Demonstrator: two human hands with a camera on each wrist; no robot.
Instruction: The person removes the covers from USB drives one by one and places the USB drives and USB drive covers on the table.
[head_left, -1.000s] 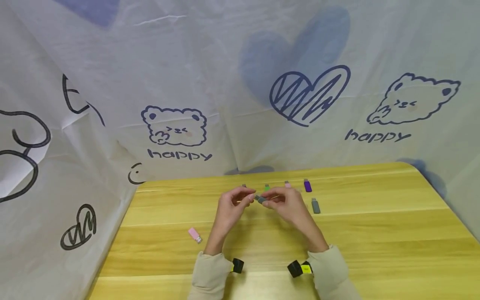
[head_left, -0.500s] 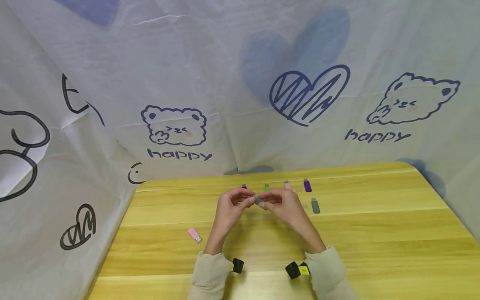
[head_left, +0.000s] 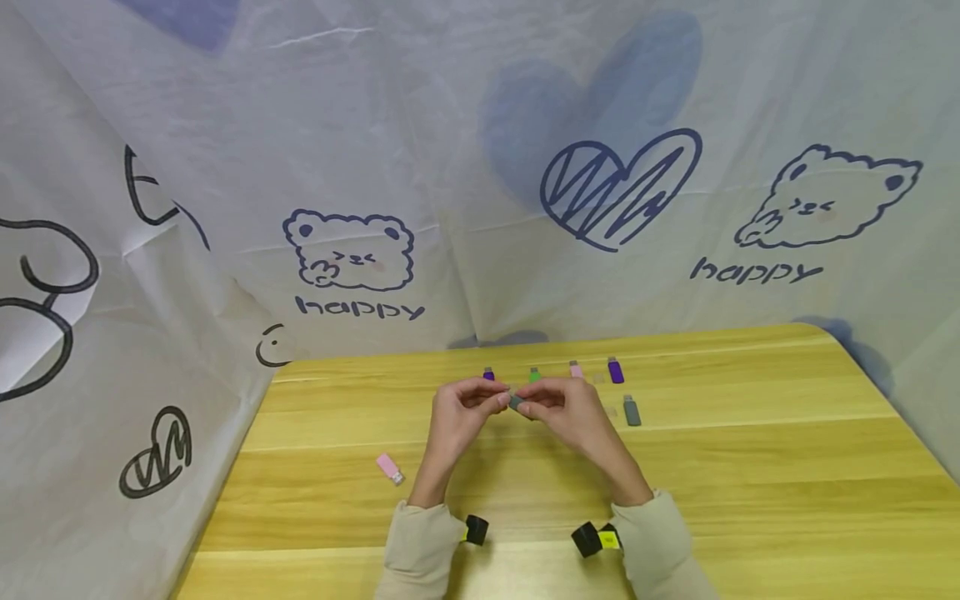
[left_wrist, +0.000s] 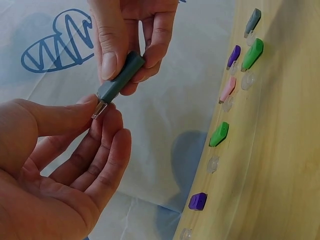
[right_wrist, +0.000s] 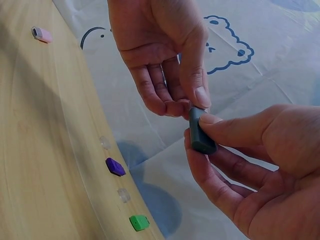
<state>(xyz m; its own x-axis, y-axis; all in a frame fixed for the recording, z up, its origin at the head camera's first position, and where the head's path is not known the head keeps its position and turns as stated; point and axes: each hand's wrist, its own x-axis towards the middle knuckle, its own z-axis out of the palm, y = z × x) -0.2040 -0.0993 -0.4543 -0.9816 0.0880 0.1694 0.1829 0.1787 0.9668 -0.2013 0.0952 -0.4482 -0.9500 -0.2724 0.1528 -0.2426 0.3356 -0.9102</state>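
A dark grey USB stick (left_wrist: 121,77) is held between both hands above the table. My right hand (head_left: 573,408) pinches its body between thumb and fingers. At the other end, my left hand (head_left: 467,408) pinches a clear cap (left_wrist: 99,107) over the metal plug, with its remaining fingers loosely bent below. In the right wrist view the left fingertips sit right at the stick's far end, and the plug is hidden behind them. Beyond the hands, a purple stick (head_left: 488,375) and a green stick (head_left: 535,375) lie partly covered in the head view.
On the wooden table (head_left: 300,517), a pink stick (head_left: 388,467) lies to the left. Farther back right are another pink stick (head_left: 575,368), a purple one (head_left: 615,371) and a grey one (head_left: 632,411). Clear caps (left_wrist: 212,164) lie beside several sticks. A printed cloth (head_left: 480,275) hangs behind.
A second ago the grey stick's plug end showed between the hands. Since then the right hand has shifted slightly left, and the left fingers cover that end. Little differs from half a second ago.
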